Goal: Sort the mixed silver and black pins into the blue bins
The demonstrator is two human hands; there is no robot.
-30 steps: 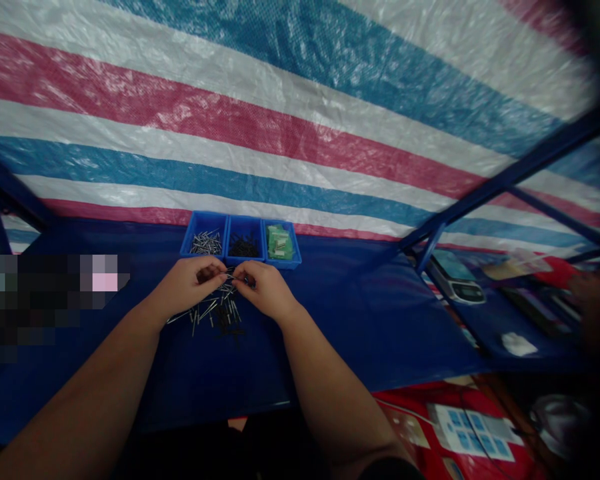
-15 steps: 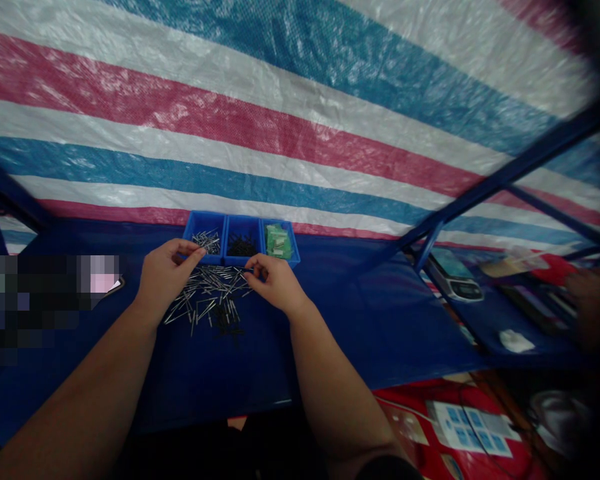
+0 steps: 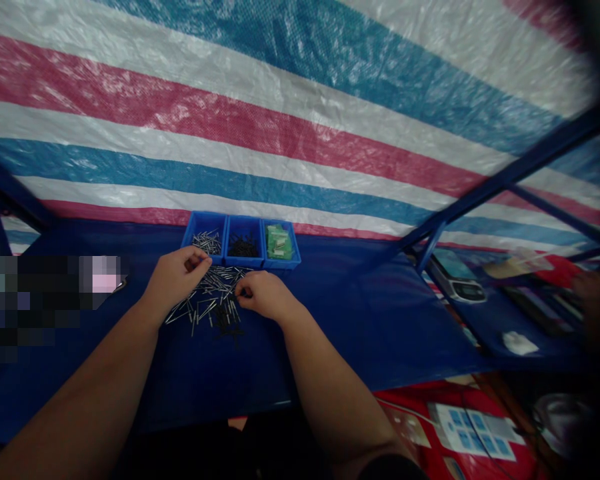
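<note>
Three blue bins stand side by side: the left bin (image 3: 189,230) holds silvery pins, the middle bin (image 3: 226,250) dark small parts, the right bin (image 3: 294,250) green packets. In front of them a pile of metal pins (image 3: 220,281) lies on the blue table (image 3: 330,320), with small black pieces (image 3: 226,323) at its near side. My left hand (image 3: 183,277) is over the pile's left part, thumb and fingertips pinched together. My right hand (image 3: 265,293) is at the pile's right edge, its fingers curled in a pinch. Whatever either hand holds is too small to make out.
A scale (image 3: 463,283) and a crumpled white item (image 3: 519,343) are on a surface at the right. A blue frame bar (image 3: 480,190) slopes above. Behind the bins hangs a striped sheet (image 3: 260,127). Another person's hand (image 3: 595,290) shows at the right edge.
My right hand has moved left and nearer to me, its fingers more curled. My left hand has shifted slightly right and nearer to me, over the pile.
</note>
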